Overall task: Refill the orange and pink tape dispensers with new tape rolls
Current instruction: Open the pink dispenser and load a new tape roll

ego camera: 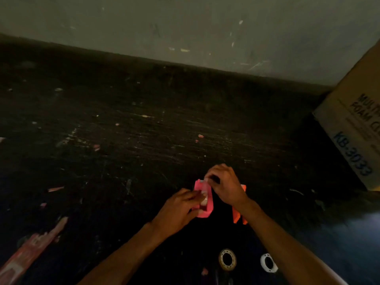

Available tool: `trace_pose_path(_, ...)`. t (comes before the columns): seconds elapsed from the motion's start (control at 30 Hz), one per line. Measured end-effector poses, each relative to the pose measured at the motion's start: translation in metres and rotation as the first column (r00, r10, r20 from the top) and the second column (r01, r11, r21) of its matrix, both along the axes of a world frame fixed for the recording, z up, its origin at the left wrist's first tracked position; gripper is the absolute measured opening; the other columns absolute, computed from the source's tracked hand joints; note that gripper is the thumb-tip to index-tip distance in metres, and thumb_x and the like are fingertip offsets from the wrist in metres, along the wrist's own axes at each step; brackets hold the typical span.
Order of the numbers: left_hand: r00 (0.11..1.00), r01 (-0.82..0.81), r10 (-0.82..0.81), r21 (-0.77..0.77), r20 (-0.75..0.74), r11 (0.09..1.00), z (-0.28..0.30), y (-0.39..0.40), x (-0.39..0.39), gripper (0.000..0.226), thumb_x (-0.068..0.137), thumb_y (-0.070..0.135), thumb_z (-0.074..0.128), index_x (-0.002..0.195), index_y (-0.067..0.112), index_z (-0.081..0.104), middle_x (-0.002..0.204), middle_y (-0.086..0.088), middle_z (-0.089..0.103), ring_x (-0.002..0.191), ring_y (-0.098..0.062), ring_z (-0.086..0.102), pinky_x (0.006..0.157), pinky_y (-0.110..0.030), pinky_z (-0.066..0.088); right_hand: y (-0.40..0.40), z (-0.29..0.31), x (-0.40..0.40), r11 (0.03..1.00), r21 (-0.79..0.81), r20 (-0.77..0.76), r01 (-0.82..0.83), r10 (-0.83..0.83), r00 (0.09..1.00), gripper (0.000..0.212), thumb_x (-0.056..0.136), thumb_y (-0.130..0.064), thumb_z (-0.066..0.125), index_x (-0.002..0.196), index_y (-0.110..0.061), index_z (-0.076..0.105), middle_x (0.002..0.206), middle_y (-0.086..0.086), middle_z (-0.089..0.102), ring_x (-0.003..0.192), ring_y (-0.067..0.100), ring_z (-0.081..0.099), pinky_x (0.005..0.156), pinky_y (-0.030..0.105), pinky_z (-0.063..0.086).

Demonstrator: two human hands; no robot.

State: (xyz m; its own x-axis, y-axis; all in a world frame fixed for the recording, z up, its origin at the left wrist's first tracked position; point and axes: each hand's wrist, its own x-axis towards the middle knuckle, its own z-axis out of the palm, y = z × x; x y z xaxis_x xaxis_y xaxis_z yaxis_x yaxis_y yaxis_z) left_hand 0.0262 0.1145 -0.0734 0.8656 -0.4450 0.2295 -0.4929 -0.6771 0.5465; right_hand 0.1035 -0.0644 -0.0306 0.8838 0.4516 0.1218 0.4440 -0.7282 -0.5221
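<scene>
In the head view both hands work on the pink dispenser [203, 199], which stands on the dark, scuffed worktop [123, 140] a little in from its near edge. The left hand [176, 210] curls against the dispenser's left side, fingertips pinched at something pale in its open middle; the right hand [225, 186] closes over its far end, thumb and forefinger pressed together at the top, perhaps on a tape end, though blur hides it. Pale material shows inside the pink shell, so a roll seems to be seated and being threaded; this dispenser looks nearly done. The orange dispenser [238, 214] lies just right of it, mostly hidden under the right wrist; I cannot tell its state. Nearer the edge lie a tape roll [227, 260] and a white ring [268, 262], likely a spent core.
</scene>
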Motion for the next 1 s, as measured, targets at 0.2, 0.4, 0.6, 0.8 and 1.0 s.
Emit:
trace_pose_path(0.2,1.000,0.004,-0.004,0.036,-0.017,0.999,0.001,0.001,0.000,0.047,0.088,0.028,0.061,0.132,0.016,0.052,0.132,-0.007,0.060,0.114,-0.024,0.054,0.096,-0.035,0.049,0.009,0.001,0.026,0.999,-0.037,-0.197,0.000,-0.008,0.980,0.004,0.083,-0.008,0.069,0.084,-0.009,0.073,0.096,0.010,0.073,0.095,0.022,0.065,0.094,0.043,0.048)
trace_pose_path(0.4,0.999,0.008,-0.007,0.029,-0.051,1.000,0.002,0.002,0.000,0.048,0.088,0.029,0.060,0.133,0.015,0.051,0.134,-0.008,0.059,0.116,-0.024,0.052,0.097,-0.037,0.049,0.011,0.002,0.050,0.991,-0.058,-0.641,0.121,-0.129,0.757,0.009,0.085,-0.008,0.067,0.082,-0.012,0.076,0.095,0.007,0.073,0.083,0.009,0.062,0.069,0.021,0.047)
trace_pose_path(0.6,0.994,-0.031,0.032,0.008,-0.108,0.999,0.004,0.001,-0.001,0.050,0.086,0.033,0.058,0.133,0.017,0.051,0.136,-0.005,0.057,0.117,-0.022,0.053,0.098,-0.032,0.045,0.017,-0.001,0.060,0.967,-0.199,-0.753,0.158,-0.254,0.607,0.011,0.081,-0.020,0.068,0.090,-0.018,0.074,0.100,0.001,0.074,0.086,0.010,0.065,0.092,0.037,0.049)
trace_pose_path(0.8,0.994,-0.034,0.036,0.017,-0.105,0.999,0.007,0.002,-0.001,0.053,0.087,0.039,0.056,0.137,0.023,0.045,0.143,0.001,0.050,0.128,-0.004,0.033,0.106,-0.025,0.033,0.021,0.007,0.037,0.941,-0.065,-0.557,0.331,-0.309,0.771,0.021,0.088,-0.007,0.060,0.106,-0.012,0.070,0.118,0.007,0.069,0.103,0.016,0.062,0.083,0.022,0.044)
trace_pose_path(1.0,0.998,-0.016,0.016,-0.002,0.064,1.000,0.022,-0.015,-0.021,0.047,0.087,0.032,0.059,0.131,0.015,0.055,0.142,-0.008,0.051,0.136,-0.023,0.035,0.113,-0.035,0.028,-0.025,0.036,-0.036,0.833,0.320,-0.402,0.452,-0.313,0.861,0.016,0.087,0.002,0.061,0.096,-0.006,0.072,0.093,0.008,0.072,0.087,0.013,0.064,0.081,0.024,0.051)
